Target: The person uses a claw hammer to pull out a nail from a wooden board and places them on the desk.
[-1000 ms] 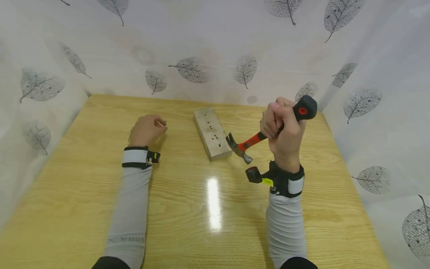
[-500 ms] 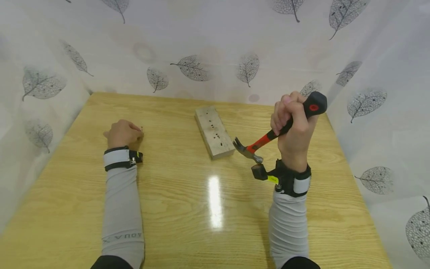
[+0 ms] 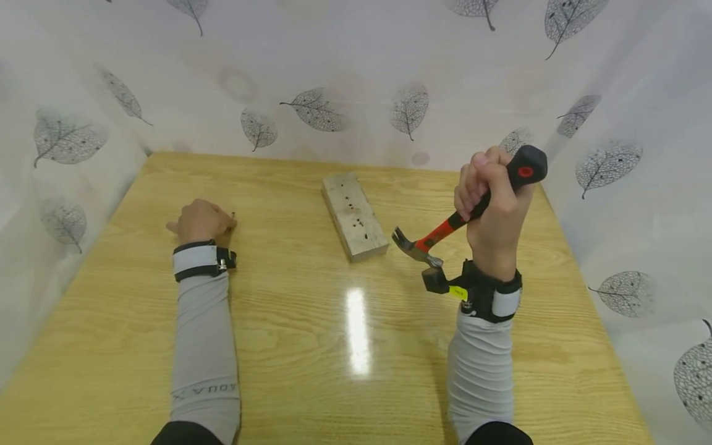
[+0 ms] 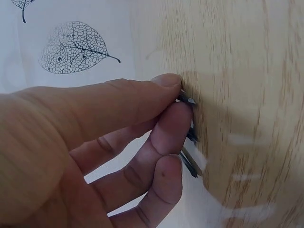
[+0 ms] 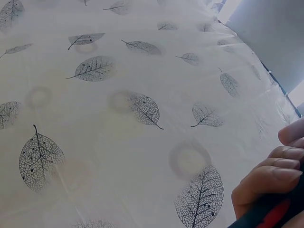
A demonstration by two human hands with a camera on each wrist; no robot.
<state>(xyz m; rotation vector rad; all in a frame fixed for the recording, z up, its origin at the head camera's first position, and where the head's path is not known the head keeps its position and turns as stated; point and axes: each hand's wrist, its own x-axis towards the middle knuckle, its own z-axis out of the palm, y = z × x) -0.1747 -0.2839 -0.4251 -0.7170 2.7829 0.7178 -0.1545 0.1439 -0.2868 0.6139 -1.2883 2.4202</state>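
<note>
My left hand (image 3: 199,222) is low over the left side of the table. In the left wrist view its thumb and forefinger pinch a dark nail (image 4: 187,99), with the tip poking out. Beside the curled fingers are more dark nails (image 4: 189,165), partly hidden; whether they are held or lie on the table I cannot tell. My right hand (image 3: 495,204) grips a claw hammer (image 3: 436,235) by its black and red handle, raised with the head pointing down and left. A pale wooden block (image 3: 356,216), dotted with several dark spots, lies between the hands.
The glossy wooden table (image 3: 300,321) carries a bright light reflection in front of the block. White leaf-patterned sheeting (image 3: 356,62) encloses the table at the back and both sides. Wrist cameras are strapped to both arms.
My left hand has moved left and slightly nearer, away from the block, then stayed almost still. My right hand and the hammer have drifted a little to the right.
</note>
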